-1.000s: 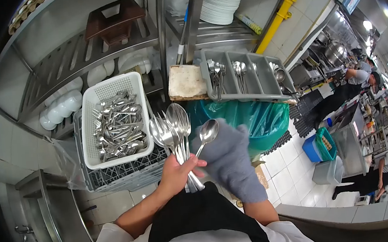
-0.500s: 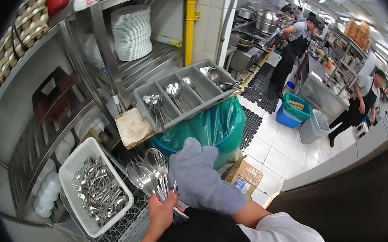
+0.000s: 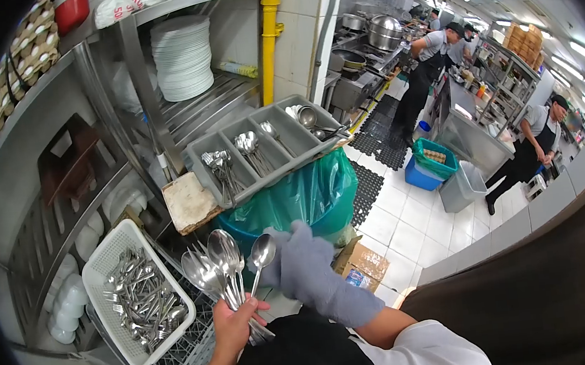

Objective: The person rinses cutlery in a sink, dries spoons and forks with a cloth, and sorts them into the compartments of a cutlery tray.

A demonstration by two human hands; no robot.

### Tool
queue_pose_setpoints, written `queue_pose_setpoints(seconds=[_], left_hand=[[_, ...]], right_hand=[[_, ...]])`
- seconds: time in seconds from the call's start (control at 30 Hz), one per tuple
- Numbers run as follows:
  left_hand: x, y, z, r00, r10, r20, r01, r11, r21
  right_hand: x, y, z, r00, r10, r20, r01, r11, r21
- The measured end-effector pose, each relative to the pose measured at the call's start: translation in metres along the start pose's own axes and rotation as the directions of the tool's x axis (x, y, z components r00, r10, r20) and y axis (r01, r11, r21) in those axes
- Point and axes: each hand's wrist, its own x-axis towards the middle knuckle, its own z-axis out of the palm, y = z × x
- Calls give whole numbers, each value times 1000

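Ahead of you stands a waste bin lined with a green plastic bag (image 3: 318, 190), and just above it sits the grey compartmented cutlery tray (image 3: 284, 166), beyond both your hands. To your left, the white perforated basket (image 3: 117, 246) holds a loose heap of flatware. Your right hand (image 3: 303, 259) is wrapped in a grey cloth (image 3: 342, 294), so you cannot tell how its fingers are set. Your left hand (image 3: 234, 325) is closed around the handles of a bundle of spoons and forks (image 3: 221, 249), heads fanned upward and away from you. One spoon (image 3: 264, 250) stands apart on the bundle's right, its long axis running from the bowl down and slightly left to your left fingers. Its bowl is just beside the cloth, so your right hand is nearer the bowl, your left nearer the handle; whether cloth and bowl touch is unclear.
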Motion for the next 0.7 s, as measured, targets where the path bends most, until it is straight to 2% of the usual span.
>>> queue_pose_setpoints(seconds=[0.07,0.1,0.13,0.17,0.2,0.23,0.27,0.3,0.33,0.4,0.43,0.47,0.5,0.53,0.57,0.6,0.63,0.7], left_hand=[[4,1,3,1000,-9,16,8,999,44],[4,1,5,999,-22,41,18,996,92],[2,2,8,996,-36,77,30,996,83],[0,3,12,998,-55,42,52,997,65],[-2,4,17,996,-74,52,73,997,34],[-5,4,20,994,-89,65,89,996,3],[-7,2,23,995,-98,35,98,995,-14],[-8,-2,25,996,-67,59,72,994,-87],[-9,-5,27,996,-32,83,45,987,-157],[-14,-11,31,995,-20,94,35,985,-169],[-14,-13,32,992,4,125,17,985,-171],[-14,-17,31,987,54,154,-33,990,-136],[-16,-16,31,988,54,148,-33,990,-139],[-18,-14,31,990,13,144,3,994,-110],[-19,-13,31,990,-28,140,40,996,-80],[-19,-13,30,990,-26,137,37,996,-80],[-19,-15,28,991,-16,130,18,1000,-18],[-20,-15,27,993,-4,114,0,999,39]], right_hand=[[-9,-7,27,977,-43,210,48,999,-21],[-7,-5,37,970,-65,235,70,997,-12],[1,-4,47,977,0,211,-46,976,215],[9,-10,45,974,75,213,-162,891,424],[13,-8,34,970,-164,181,155,986,63],[17,-18,19,958,-190,214,178,981,73],[22,-28,4,927,186,326,-347,756,555],[26,-37,-9,696,403,595,-681,106,725],[29,-44,-20,690,390,609,-693,115,712],[32,-52,-35,560,497,663,-701,-141,699],[32,-41,-11,561,494,665,-707,-133,695],[31,-21,31,818,457,349,-462,162,872],[30,-9,54,953,303,-8,-124,413,902],[32,-12,30,955,297,-7,-122,413,903],[36,-18,-13,994,-104,-15,97,855,510],[38,-22,-36,883,-427,196,439,898,-21],[38,-23,-31,881,-431,197,443,896,-21],[35,-26,-12,962,-261,-79,250,959,-133]])
